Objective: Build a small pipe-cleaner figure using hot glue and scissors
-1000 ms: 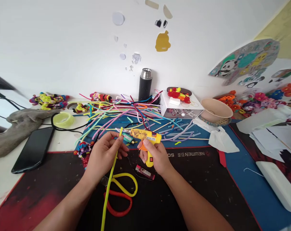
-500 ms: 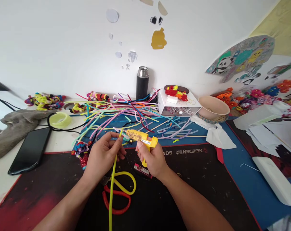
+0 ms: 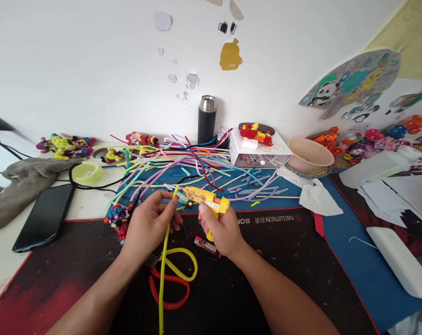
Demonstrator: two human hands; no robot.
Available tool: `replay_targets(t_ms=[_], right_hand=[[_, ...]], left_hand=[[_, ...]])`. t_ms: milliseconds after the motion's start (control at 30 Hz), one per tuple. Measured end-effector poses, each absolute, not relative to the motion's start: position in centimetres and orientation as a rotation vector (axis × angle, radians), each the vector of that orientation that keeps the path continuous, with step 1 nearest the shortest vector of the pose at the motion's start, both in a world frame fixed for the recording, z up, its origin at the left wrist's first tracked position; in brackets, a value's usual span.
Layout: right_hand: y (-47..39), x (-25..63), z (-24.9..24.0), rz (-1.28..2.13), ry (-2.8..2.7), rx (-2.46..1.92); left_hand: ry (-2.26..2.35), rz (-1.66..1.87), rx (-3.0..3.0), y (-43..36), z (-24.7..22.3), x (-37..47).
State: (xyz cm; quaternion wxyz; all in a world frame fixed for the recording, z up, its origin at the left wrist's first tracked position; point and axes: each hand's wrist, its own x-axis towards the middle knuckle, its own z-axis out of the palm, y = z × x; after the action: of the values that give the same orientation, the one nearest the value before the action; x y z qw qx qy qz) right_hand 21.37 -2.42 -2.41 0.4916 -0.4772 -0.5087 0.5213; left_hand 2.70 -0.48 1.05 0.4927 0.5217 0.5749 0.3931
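Note:
Between the thumb and fingers of my left hand (image 3: 158, 214) is a yellow-green pipe cleaner (image 3: 162, 274), its tip poking up past the thumb and its long end hanging toward me. My right hand (image 3: 220, 228) is wrapped round a yellow glue gun (image 3: 197, 195) with dark stains along its barrel. The gun's nozzle points left, close to the pipe cleaner's tip; whether they touch I cannot tell. Below the hands lie scissors (image 3: 174, 307) with one red and one yellow handle. A lighter (image 3: 207, 246) rests just under my right hand.
Many coloured pipe cleaners (image 3: 162, 170) spread along the back. Behind them stand a black flask (image 3: 207, 123) and a white box (image 3: 239, 156). A phone (image 3: 43, 218) and a roll of yellow-green tape (image 3: 88, 173) lie left; a bowl (image 3: 310, 156) and tissue (image 3: 317, 200) are right.
Almost nothing differs. Both hands keep their hold, and the glue gun stays close to the pipe cleaner's tip.

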Motion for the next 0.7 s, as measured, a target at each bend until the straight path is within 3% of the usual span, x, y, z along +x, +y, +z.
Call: replay_targets(t_ms=[700], right_hand=[[-2.61, 21.45, -2.37, 1.272, -1.261, -1.164]], left_hand=[[1.426, 0.938, 1.295, -0.47, 1.05, 2.50]])
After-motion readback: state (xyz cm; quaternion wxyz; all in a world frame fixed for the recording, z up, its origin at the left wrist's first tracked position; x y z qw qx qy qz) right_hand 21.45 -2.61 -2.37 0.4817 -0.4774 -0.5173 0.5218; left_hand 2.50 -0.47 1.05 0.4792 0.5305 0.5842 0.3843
